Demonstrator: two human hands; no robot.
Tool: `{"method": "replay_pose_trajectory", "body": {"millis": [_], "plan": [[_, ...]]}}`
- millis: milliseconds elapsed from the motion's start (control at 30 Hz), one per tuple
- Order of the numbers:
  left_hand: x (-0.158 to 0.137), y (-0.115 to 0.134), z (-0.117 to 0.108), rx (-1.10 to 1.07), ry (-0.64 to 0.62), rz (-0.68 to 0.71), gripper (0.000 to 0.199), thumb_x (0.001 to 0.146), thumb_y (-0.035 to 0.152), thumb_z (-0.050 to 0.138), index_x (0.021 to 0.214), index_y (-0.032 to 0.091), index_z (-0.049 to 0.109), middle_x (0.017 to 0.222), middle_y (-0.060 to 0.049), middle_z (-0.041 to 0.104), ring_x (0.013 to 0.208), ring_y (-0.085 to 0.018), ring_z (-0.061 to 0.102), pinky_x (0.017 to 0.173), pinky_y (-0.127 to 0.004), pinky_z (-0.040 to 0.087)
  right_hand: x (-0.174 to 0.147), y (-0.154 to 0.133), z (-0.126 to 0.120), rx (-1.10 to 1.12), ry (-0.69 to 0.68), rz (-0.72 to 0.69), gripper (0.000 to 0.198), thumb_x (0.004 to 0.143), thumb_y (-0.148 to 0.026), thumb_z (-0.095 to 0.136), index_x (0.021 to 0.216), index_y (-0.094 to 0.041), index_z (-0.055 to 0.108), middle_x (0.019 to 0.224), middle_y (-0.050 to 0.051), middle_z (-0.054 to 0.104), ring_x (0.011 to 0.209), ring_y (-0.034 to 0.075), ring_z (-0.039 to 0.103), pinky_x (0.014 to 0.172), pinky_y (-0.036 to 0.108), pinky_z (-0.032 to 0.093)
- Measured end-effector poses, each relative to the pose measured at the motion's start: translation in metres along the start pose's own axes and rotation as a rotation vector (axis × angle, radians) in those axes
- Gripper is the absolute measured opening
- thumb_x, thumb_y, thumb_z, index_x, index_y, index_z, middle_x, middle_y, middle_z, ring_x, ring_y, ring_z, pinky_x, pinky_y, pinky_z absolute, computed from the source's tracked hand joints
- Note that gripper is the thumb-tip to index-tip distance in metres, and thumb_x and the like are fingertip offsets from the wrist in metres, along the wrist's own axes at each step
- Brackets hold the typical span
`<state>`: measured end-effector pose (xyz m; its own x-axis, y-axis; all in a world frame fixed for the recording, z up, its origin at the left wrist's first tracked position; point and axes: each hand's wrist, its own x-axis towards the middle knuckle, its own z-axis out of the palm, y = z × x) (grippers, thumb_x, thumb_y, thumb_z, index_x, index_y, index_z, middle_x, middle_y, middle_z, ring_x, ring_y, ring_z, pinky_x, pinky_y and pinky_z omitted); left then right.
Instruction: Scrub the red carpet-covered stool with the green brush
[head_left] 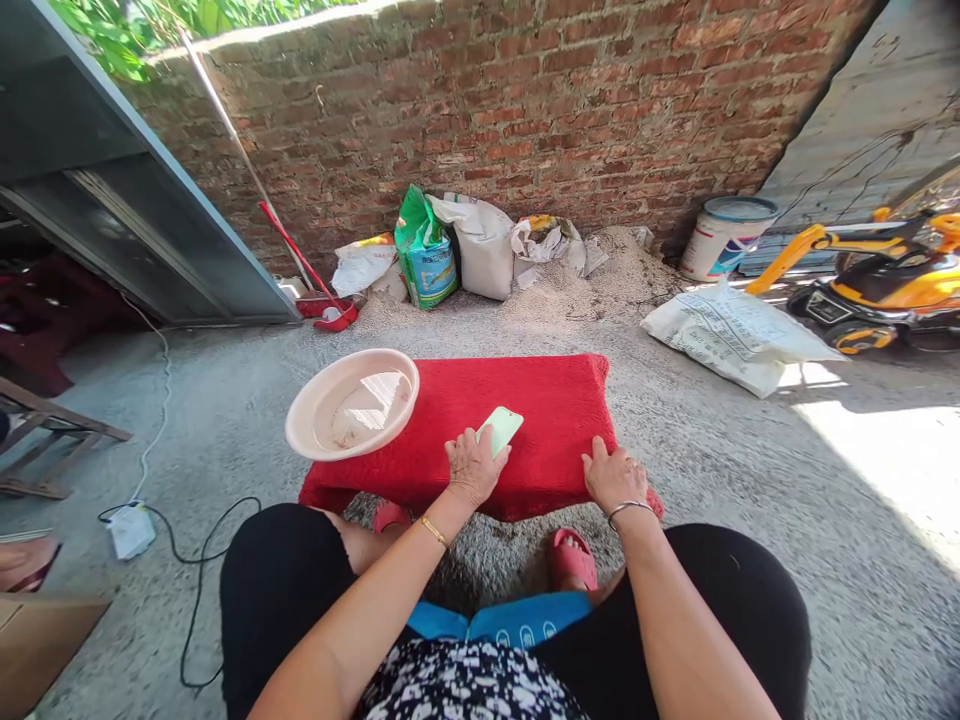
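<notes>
My left hand (474,467) is closed around the lower end of a pale green smartphone (502,430), which rests on or just above a red cloth (517,385). The cloth covers a low bench or table in front of my knees. At the cloth's right front edge, my right hand (615,478) lies palm down with its fingers apart, holding nothing. To the left of the phone, a pale pink basin (304,420) with clear water stands partly on the cloth.
Against the brick wall (525,110) stand a green bag (426,250), a white sack (484,250) and a bucket (727,240). A red dustpan (337,318) lies to their left. A filled sack (739,335) and a yellow toy vehicle (892,290) are at right. Cables (199,560) cross the floor.
</notes>
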<state>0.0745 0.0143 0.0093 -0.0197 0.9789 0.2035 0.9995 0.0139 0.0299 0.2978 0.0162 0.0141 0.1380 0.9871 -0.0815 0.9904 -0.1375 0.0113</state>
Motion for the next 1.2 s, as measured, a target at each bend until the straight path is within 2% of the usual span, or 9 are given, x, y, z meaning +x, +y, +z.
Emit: {"method": "replay_pose_trajectory", "body": {"millis": [200, 300, 567, 667, 767, 900, 1000, 1100, 1200], "plan": [[-0.033, 0.033, 0.010, -0.051, 0.002, 0.314, 0.058, 0.087, 0.057, 0.047, 0.130, 0.020, 0.051, 0.101, -0.011, 0.055, 0.092, -0.027, 0.050, 0.080, -0.042, 0.035, 0.009, 0.026, -0.009, 0.297, -0.198, 0.044, 0.048, 0.095, -0.037, 0.039, 0.141, -0.024, 0.044, 0.115, 0.017, 0.059, 0.101, 0.029, 0.062, 0.085, 0.039, 0.044], [-0.042, 0.035, 0.008, -0.115, 0.015, 0.423, 0.057, 0.086, 0.058, 0.049, 0.131, 0.023, 0.050, 0.102, -0.010, 0.055, 0.093, -0.026, 0.050, 0.081, -0.042, 0.036, 0.014, 0.043, -0.013, 0.534, -0.112, 0.144, 0.045, 0.094, -0.034, 0.039, 0.135, -0.023, 0.050, 0.114, 0.014, 0.060, 0.098, 0.023, 0.062, 0.085, 0.034, 0.044], [0.028, -0.040, -0.005, 0.053, -0.005, -0.182, 0.055, 0.090, 0.053, 0.044, 0.130, 0.017, 0.051, 0.102, -0.014, 0.056, 0.094, -0.029, 0.055, 0.077, -0.040, 0.038, 0.009, 0.040, -0.012, 0.895, 0.198, 0.024, 0.036, 0.082, -0.039, 0.048, 0.106, -0.020, 0.067, 0.091, 0.007, 0.064, 0.071, 0.017, 0.061, 0.074, 0.032, 0.047], [0.030, -0.025, 0.000, 0.059, -0.020, -0.166, 0.054, 0.089, 0.053, 0.046, 0.128, 0.016, 0.053, 0.103, -0.015, 0.056, 0.094, -0.030, 0.055, 0.078, -0.042, 0.038, 0.009, 0.030, -0.009, 0.898, 0.233, -0.069, 0.035, 0.081, -0.039, 0.047, 0.101, -0.020, 0.068, 0.089, 0.007, 0.065, 0.076, 0.019, 0.060, 0.075, 0.034, 0.047], [0.008, 0.019, 0.005, 0.000, -0.043, 0.077, 0.054, 0.088, 0.055, 0.047, 0.128, 0.018, 0.054, 0.103, -0.014, 0.055, 0.094, -0.029, 0.054, 0.079, -0.044, 0.038, 0.009, 0.025, -0.007, 0.885, 0.236, -0.108, 0.035, 0.081, -0.039, 0.045, 0.099, -0.020, 0.068, 0.090, 0.008, 0.066, 0.080, 0.021, 0.061, 0.078, 0.036, 0.046], [-0.035, 0.064, -0.006, -0.192, -0.137, 0.451, 0.057, 0.086, 0.060, 0.046, 0.129, 0.024, 0.053, 0.104, -0.011, 0.055, 0.095, -0.027, 0.051, 0.084, -0.045, 0.038, 0.008, 0.025, -0.005, 0.891, 0.230, -0.136, 0.036, 0.081, -0.040, 0.044, 0.098, -0.018, 0.067, 0.088, 0.009, 0.066, 0.079, 0.022, 0.060, 0.078, 0.038, 0.046], [-0.055, 0.059, -0.024, -0.381, -0.313, 0.578, 0.056, 0.085, 0.063, 0.046, 0.126, 0.026, 0.055, 0.103, -0.008, 0.056, 0.092, -0.024, 0.051, 0.084, -0.040, 0.040, 0.003, 0.023, -0.005, 0.929, 0.221, -0.152, 0.036, 0.080, -0.042, 0.046, 0.096, -0.018, 0.067, 0.085, 0.009, 0.066, 0.078, 0.023, 0.060, 0.078, 0.039, 0.045], [-0.061, 0.031, -0.038, -0.694, -0.500, 0.489, 0.053, 0.086, 0.063, 0.045, 0.117, 0.023, 0.063, 0.096, -0.006, 0.060, 0.085, -0.019, 0.053, 0.079, -0.033, 0.042, -0.007, 0.011, -0.007, 1.112, 0.096, -0.181, 0.039, 0.080, -0.051, 0.050, 0.094, -0.019, 0.066, 0.082, 0.008, 0.065, 0.077, 0.023, 0.060, 0.076, 0.039, 0.046], [-0.063, 0.004, -0.043, -1.127, -0.648, 0.142, 0.059, 0.089, 0.064, 0.037, 0.106, 0.016, 0.067, 0.085, -0.005, 0.063, 0.074, -0.015, 0.053, 0.064, -0.026, 0.043, -0.021, -0.008, -0.012, 1.402, -0.242, -0.204, 0.050, 0.080, -0.064, 0.050, 0.096, -0.019, 0.064, 0.081, 0.005, 0.063, 0.073, 0.021, 0.059, 0.066, 0.034, 0.046]]}}
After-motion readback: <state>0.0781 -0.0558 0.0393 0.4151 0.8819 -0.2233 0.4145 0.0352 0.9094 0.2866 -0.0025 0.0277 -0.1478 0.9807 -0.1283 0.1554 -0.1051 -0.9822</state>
